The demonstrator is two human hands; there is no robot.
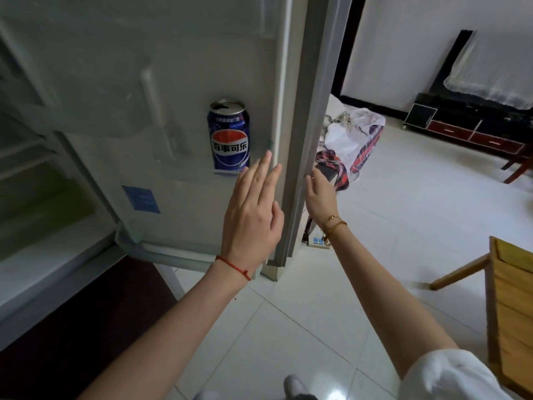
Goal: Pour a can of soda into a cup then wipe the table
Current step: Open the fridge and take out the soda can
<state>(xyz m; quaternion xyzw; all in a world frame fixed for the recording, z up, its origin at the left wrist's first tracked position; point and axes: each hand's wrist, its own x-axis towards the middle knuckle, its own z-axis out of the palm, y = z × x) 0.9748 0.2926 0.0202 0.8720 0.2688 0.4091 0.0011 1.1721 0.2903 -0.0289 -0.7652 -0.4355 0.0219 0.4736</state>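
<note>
Presently, the fridge door (pixel 300 134) is gripped at its edge by the right hand (pixel 320 194), apparently steadying it, while the left hand (pixel 253 215), fingers extended and empty, is directed toward the soda can (pixel 228 135).

Place: you are standing in a home, where the kitchen corner opens into a living room.
Near left: an open fridge door (pixel 178 116) with moulded inner shelves faces you.
Floor: glossy white tiles (pixel 302 319) run through both spaces.
Far right: a low black and red TV cabinet (pixel 461 128) sits against the white wall, with a lace-covered screen (pixel 484 64) above it.
Near right: you have a wooden chair (pixel 507 298) beside you.
Middle: bags and checked cloth (pixel 354 145) lie on the floor.
</note>
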